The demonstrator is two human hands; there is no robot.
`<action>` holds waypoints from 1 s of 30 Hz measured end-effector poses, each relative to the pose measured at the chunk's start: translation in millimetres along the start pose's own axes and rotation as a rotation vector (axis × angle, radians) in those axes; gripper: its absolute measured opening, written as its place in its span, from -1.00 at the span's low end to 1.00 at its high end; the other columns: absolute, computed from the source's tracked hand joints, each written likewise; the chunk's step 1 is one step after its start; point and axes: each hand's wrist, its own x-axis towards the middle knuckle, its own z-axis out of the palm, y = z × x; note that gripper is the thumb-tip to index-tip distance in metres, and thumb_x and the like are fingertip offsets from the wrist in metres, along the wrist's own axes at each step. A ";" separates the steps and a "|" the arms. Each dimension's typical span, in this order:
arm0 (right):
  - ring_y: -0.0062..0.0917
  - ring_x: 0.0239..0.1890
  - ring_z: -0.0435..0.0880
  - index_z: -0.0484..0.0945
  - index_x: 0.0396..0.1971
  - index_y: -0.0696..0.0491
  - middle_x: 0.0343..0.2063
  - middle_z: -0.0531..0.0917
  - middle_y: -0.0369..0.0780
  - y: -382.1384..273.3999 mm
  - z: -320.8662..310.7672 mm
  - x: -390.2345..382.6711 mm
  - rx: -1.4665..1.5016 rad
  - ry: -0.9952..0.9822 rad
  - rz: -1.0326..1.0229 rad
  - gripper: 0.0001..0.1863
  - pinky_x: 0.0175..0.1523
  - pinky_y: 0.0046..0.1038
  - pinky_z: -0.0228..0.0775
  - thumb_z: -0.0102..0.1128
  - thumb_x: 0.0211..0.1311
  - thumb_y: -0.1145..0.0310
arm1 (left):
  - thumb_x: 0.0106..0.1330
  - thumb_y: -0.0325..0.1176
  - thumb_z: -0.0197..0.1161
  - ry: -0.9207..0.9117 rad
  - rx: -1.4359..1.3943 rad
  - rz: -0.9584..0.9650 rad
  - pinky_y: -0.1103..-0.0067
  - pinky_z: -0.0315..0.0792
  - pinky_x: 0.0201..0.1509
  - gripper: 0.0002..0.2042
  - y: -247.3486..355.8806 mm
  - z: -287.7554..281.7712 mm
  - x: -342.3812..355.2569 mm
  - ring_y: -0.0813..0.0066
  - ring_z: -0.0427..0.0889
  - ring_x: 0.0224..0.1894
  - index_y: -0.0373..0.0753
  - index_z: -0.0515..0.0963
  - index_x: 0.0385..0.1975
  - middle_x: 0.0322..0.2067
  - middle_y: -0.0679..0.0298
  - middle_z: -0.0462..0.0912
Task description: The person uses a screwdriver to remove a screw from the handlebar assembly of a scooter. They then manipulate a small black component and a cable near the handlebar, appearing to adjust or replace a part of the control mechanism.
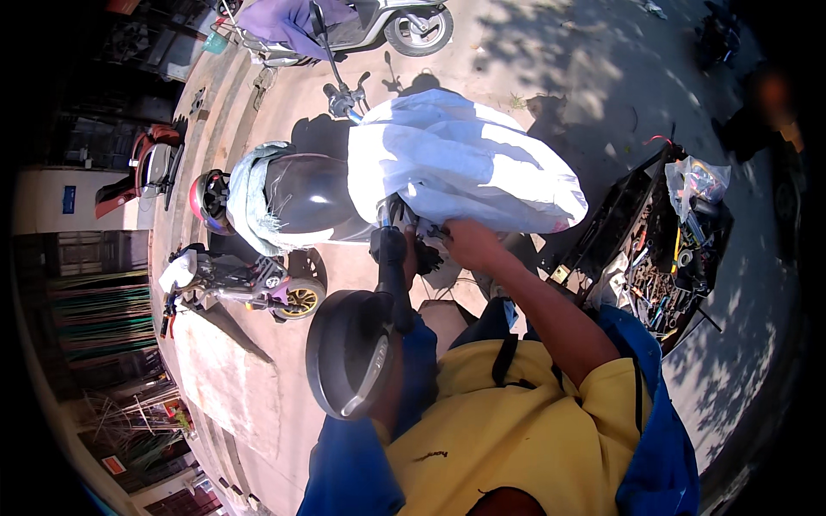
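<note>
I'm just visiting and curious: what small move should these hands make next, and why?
Perhaps the right hand should ease the white cloth back a little: its edge lies close to both hands, while the left hand sits partly hidden beside the handlebar.

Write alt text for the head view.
A person's right hand and partly hidden left hand are at the edge of a white cloth draped over the front of a scooter, near a black mirror. Heaped tools lie at right; another two-wheeler stands at left.
</note>
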 end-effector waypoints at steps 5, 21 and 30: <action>0.02 -0.08 0.67 0.60 0.00 0.08 -0.13 0.67 0.02 5.7 21.8 -16.3 -0.059 0.111 -0.124 -0.71 0.08 -0.01 0.46 0.13 0.32 0.36 | 0.47 -0.09 0.27 -0.035 -0.118 -0.022 0.44 0.41 -0.29 -0.65 3.0 -4.9 -1.8 0.47 0.53 -0.41 -0.31 0.58 -0.34 -0.44 0.24 0.60; 0.07 -0.02 0.63 0.67 -0.14 0.23 -0.18 0.68 0.15 -1.8 14.0 -9.5 0.060 0.044 -0.029 -0.71 0.13 -0.01 0.44 0.03 0.30 0.42 | 0.50 -0.22 0.23 -0.250 -0.518 -0.107 0.58 0.46 -0.31 -0.75 25.0 -0.6 -29.4 0.58 0.60 -0.42 -0.32 0.63 -0.23 -0.39 0.27 0.67; 0.04 -0.02 0.66 0.71 -0.21 0.20 -0.21 0.70 0.10 -18.5 -30.3 -0.3 -0.256 -0.018 -0.135 -0.77 0.08 -0.04 0.50 0.18 0.15 0.51 | 0.32 -0.12 0.33 -0.238 -0.386 -0.063 0.49 0.54 -0.27 -0.51 23.2 25.1 -36.8 0.48 0.67 -0.34 -0.33 0.50 0.11 -0.30 0.13 0.71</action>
